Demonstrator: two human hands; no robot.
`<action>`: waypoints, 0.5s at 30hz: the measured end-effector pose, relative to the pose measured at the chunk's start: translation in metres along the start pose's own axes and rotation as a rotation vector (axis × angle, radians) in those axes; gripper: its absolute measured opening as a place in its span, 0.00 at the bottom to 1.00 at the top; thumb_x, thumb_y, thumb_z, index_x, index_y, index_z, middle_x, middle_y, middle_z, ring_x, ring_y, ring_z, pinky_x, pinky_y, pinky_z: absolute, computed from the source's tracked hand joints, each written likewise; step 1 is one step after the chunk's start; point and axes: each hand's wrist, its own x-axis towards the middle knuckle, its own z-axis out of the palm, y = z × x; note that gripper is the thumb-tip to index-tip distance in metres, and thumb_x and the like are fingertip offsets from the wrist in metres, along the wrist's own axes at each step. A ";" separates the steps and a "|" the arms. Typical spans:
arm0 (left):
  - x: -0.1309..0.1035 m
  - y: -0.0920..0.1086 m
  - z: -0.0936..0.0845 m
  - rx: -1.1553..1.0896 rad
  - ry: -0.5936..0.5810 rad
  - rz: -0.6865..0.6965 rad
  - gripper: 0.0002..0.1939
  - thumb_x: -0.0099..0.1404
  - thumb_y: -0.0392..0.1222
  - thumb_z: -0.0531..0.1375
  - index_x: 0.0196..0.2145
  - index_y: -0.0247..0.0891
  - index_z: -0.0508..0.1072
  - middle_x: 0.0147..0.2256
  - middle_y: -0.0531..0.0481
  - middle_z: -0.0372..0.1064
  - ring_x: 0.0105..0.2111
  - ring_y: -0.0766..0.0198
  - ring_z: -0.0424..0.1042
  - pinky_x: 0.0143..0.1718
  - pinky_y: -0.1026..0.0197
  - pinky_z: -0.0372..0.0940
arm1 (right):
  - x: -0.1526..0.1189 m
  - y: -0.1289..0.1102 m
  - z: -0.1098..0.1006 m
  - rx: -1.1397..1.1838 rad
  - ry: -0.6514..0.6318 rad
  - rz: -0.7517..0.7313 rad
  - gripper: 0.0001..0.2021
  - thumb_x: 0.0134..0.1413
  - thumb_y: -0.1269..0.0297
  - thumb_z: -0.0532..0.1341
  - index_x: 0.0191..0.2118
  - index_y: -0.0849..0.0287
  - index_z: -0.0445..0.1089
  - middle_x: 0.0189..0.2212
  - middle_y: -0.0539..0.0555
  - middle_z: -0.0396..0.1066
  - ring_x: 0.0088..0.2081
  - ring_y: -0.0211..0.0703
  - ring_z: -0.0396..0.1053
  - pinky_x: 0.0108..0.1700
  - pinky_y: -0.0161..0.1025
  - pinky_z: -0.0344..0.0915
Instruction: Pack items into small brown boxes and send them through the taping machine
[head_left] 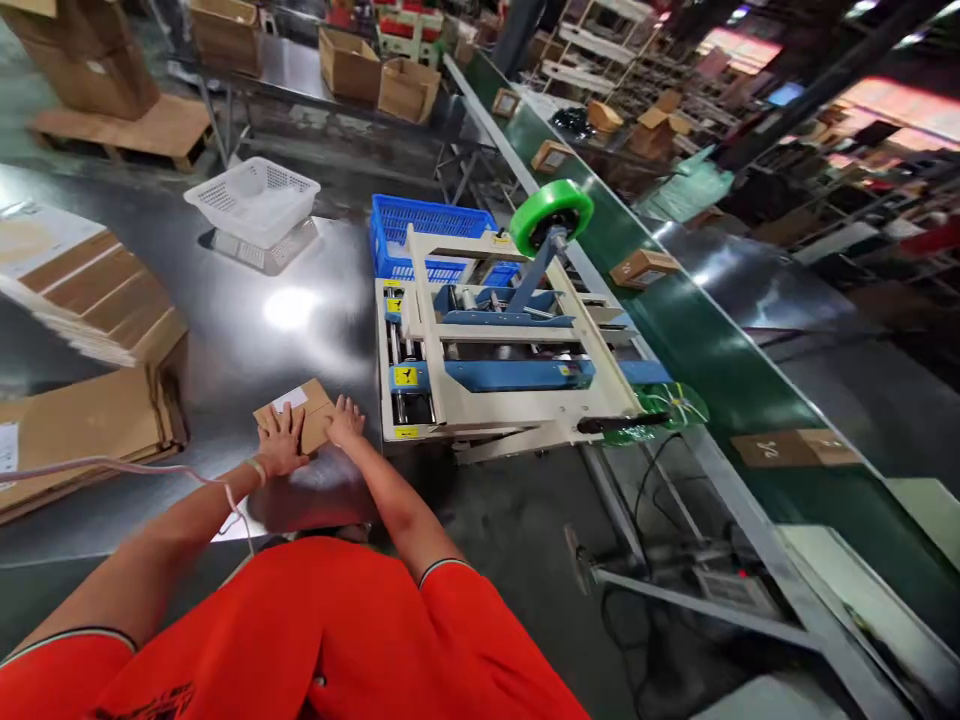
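Note:
A small brown cardboard box (316, 424) with a white label lies on the shiny metal table. My left hand (280, 443) rests on its left part with the fingers spread, partly over the label. At the box's right side is my right hand (346, 424), fingers apart and touching the edge. Neither hand is wrapped round the box, and the undersides of the fingers are hidden. To the left lie stacks of flattened cardboard cartons (82, 415).
Right of the table stands a cream and blue roller machine (510, 375) with a green wheel (551, 217). Behind it sits a blue crate (431, 220). White baskets (255, 200) are at the table's back. A green conveyor belt (697, 350) carries boxes. A pink cord (112, 463) crosses my left side.

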 end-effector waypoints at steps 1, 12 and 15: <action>0.005 0.003 -0.002 0.010 -0.003 -0.019 0.67 0.66 0.61 0.75 0.90 0.34 0.51 0.88 0.22 0.31 0.86 0.09 0.32 0.79 0.12 0.53 | -0.008 0.006 -0.004 0.022 0.031 -0.011 0.34 0.73 0.63 0.72 0.79 0.66 0.70 0.75 0.74 0.74 0.75 0.66 0.74 0.73 0.60 0.75; 0.110 0.028 -0.041 0.116 0.023 -0.017 0.57 0.76 0.61 0.65 0.90 0.38 0.48 0.89 0.27 0.31 0.88 0.17 0.33 0.81 0.18 0.53 | -0.146 0.261 -0.185 -0.034 1.005 0.124 0.31 0.85 0.50 0.46 0.59 0.60 0.85 0.49 0.71 0.85 0.52 0.65 0.84 0.61 0.60 0.80; 0.132 0.049 -0.051 0.138 0.042 0.022 0.58 0.76 0.60 0.68 0.90 0.36 0.49 0.89 0.26 0.32 0.87 0.13 0.35 0.80 0.18 0.53 | -0.168 0.348 -0.289 -0.311 1.272 0.275 0.34 0.86 0.48 0.44 0.65 0.64 0.80 0.56 0.79 0.80 0.59 0.70 0.79 0.64 0.68 0.77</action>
